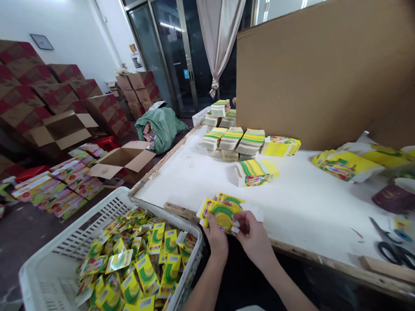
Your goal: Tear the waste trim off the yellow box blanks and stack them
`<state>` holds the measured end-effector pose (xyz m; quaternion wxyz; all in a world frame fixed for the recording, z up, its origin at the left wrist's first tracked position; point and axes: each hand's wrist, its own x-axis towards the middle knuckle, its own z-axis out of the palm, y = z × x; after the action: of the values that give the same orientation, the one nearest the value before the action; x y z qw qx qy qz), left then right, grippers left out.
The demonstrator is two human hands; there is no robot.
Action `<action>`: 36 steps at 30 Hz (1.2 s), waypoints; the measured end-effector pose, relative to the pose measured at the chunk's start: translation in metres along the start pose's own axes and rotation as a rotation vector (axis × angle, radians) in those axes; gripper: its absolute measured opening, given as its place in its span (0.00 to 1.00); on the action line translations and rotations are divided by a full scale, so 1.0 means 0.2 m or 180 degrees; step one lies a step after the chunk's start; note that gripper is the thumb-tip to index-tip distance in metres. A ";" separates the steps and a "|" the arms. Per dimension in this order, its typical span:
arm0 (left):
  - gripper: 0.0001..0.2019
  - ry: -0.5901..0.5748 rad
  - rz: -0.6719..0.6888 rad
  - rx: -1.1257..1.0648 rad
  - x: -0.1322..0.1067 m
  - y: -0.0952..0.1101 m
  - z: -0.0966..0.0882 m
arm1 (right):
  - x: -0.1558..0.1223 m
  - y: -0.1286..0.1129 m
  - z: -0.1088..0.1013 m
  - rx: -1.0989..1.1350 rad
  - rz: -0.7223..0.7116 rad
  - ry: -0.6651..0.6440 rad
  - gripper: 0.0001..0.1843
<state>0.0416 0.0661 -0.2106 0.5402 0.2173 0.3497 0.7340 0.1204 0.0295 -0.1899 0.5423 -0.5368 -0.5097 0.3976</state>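
My left hand (216, 241) is closed round a small yellow and green card packet (220, 215) at the near edge of the white table (180, 175). My right hand (249, 232) is at the packet's right side, its fingers bent in against the lower edge. Just behind the held packet, a second yellow piece (235, 199) shows in part. Farther back on the table lies a bundle of flat yellow and green cards (255, 172). To my left, a white plastic basket (39, 262) holds many filled yellow packets (147, 272).
Stacked card bundles (232, 138) stand farther back, before a large cardboard sheet (314, 71). At right are scissors (395, 247), a dark cup (390, 197), a wooden block (394, 268) and yellow packs (347, 164). Open cartons (124, 160) and a green sack (167, 127) sit on the floor.
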 end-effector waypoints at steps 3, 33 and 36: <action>0.24 0.0118 -0.0050 0.0083 -0.01 -0.02 -0.01 | -0.02 -0.01 0.00 -0.0700 -0.0241 0.0216 0.11; 0.14 -0.0985 0.0411 0.1591 0.07 0.26 -0.02 | 0.09 0.02 -0.16 -0.1700 -0.1214 0.0165 0.15; 0.32 -0.1575 0.1210 0.2782 0.09 0.43 0.05 | 0.09 0.01 -0.20 -0.2212 -0.1894 0.0025 0.16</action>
<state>-0.0126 0.0711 -0.1419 0.3232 0.6479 0.4394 0.5317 0.1620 0.0412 -0.1853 0.4226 -0.5186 -0.7428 0.0279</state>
